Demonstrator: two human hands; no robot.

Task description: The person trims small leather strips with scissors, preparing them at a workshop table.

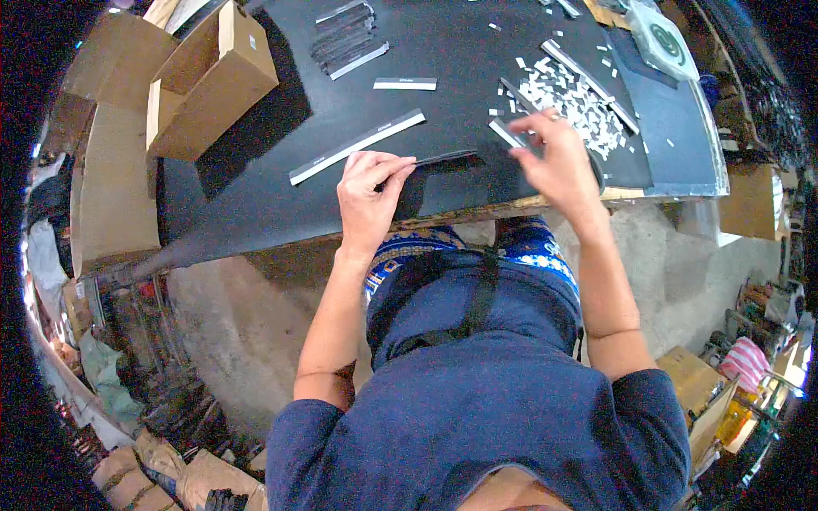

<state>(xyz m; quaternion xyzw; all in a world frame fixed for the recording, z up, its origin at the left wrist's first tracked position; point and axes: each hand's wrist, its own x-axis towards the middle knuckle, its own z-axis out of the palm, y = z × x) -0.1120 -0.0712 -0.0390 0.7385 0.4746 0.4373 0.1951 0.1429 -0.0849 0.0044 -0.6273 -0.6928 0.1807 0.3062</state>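
Pinched between the thumb and fingers of my left hand [372, 186] is one end of a thin dark strip [447, 157], held just above the black tabletop. My right hand [554, 157] hovers with thumb and fingers apart, beside a short black-and-white strip [506, 133]. Many small white pieces [575, 106] lie scattered beyond my right hand, with a long strip [590, 87] across them. A longer black-and-white strip [358, 146] rests beyond my left hand, and a shorter one [405, 84] lies farther back.
An open cardboard box [223, 94] stands on the table [247, 204] at the left. Several dark strips [348, 38] lie side by side at the back. A clear plastic bag [660, 41] sits at the back right. The table's front edge runs just below my hands.
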